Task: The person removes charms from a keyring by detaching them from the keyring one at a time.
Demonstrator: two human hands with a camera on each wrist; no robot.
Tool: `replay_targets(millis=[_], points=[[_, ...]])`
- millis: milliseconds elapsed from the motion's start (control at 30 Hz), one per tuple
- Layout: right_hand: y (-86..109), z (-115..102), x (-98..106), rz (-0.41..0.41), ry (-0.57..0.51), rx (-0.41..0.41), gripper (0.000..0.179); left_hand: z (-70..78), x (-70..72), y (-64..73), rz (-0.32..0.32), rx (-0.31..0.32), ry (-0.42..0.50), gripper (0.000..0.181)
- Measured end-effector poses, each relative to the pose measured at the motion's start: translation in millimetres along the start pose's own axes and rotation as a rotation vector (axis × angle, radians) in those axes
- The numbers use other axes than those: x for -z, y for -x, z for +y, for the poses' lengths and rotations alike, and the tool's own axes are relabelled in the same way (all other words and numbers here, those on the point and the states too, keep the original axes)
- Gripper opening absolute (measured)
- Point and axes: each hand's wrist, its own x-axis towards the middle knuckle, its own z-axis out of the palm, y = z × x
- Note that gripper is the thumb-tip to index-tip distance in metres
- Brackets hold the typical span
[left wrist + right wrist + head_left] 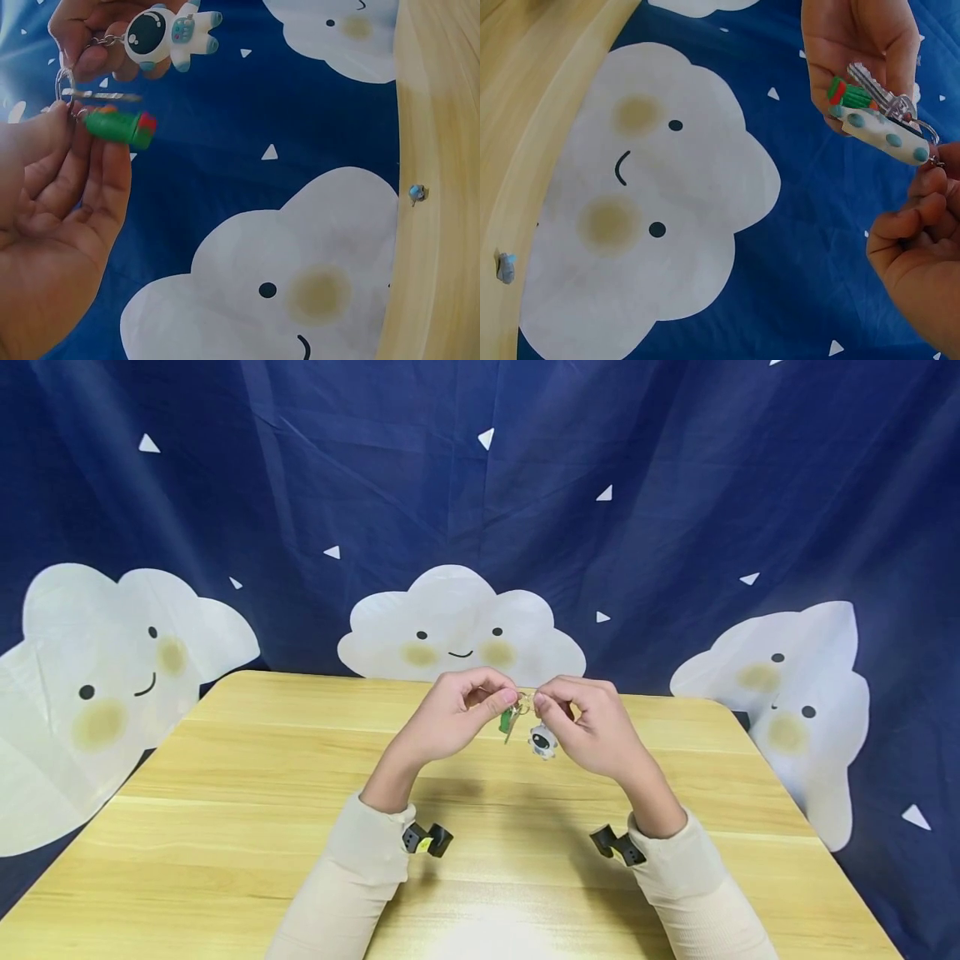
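Observation:
Both hands meet above the far part of the table. My left hand (457,710) pinches a metal key ring (66,84) between thumb and fingers. A silver key (874,88) and a green charm with a red end (120,127) hang from the ring. My right hand (592,718) pinches the chain end of a white astronaut keychain (543,742), whose body dangles below the fingers. In the left wrist view the astronaut's dark visor faces the camera. Fingertips hide whether the astronaut's chain is joined to the ring.
The light wooden table (480,860) spreads under both forearms. On it, in the left wrist view, sits a small blue and grey thing (417,193), too small to identify. Behind the table hangs a dark blue curtain (420,485) with white clouds and triangles.

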Motion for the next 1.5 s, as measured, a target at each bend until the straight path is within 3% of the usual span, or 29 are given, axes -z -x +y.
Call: replay_targets(millis=[133, 333, 533, 900, 1200, 1500], points=[[-0.2, -2.6, -0.3, -0.012, -0.010, 0.005, 0.028, 0.7, -1.2, -0.6, 0.039, -0.014, -0.031, 0.014], [-0.5, -3.7, -0.2, -0.015, -0.010, 0.006, 0.028, 2.7, -3.1, -1.4, 0.048, -0.032, -0.045, 0.010], [0.4, -2.8, -0.1, -0.019, -0.003, -0.004, 0.027, 3.0, -3.4, -1.7, 0.033, -0.042, -0.041, 0.009], [0.7, -0.4, 1.4, 0.052, 0.020, 0.020, 0.023, 0.5, -2.7, -1.1, -0.031, 0.029, 0.017, 0.012], [-0.6, -1.3, 2.0, 0.072, 0.023, 0.024, 0.022, -0.4, -0.2, 0.3, -0.065, 0.001, 0.075, 0.010], [-0.6, -2.8, 1.1, 0.054, 0.015, 0.037, 0.023, 0.0, -0.7, 0.2, -0.034, -0.002, 0.078, 0.010]])
